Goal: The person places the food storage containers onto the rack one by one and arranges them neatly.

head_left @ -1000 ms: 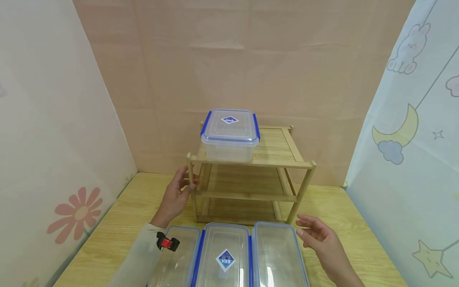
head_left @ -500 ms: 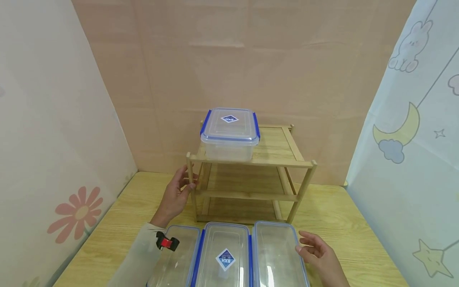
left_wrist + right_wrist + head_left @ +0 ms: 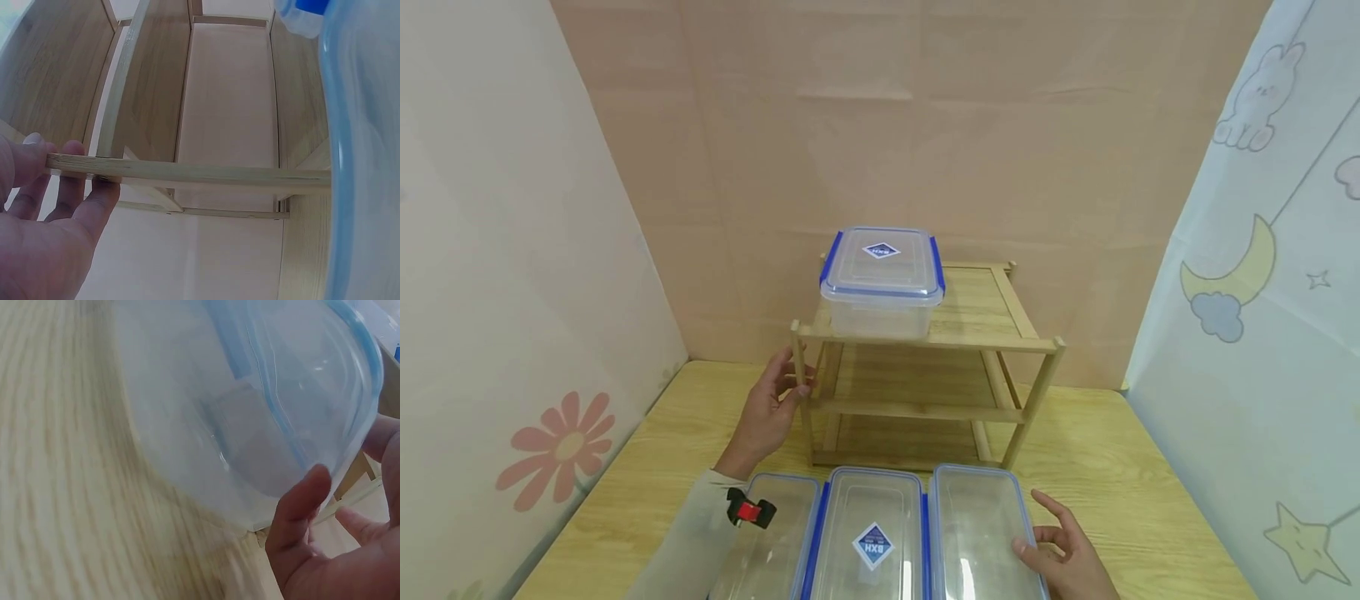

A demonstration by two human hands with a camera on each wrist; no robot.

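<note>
Touching the right edge of the right box with its thumb, the right hand is held with its fingers loosely spread. To the left, the middle box and the left box, partly covered by a pale sleeve, are lined up on the wooden table. Farther off, the near left post of the wooden rack is pinched between thumb and fingers by the left hand. Above, a blue-clipped box is set left of centre on the top shelf. Farthest, a tan backdrop is seen.
</note>
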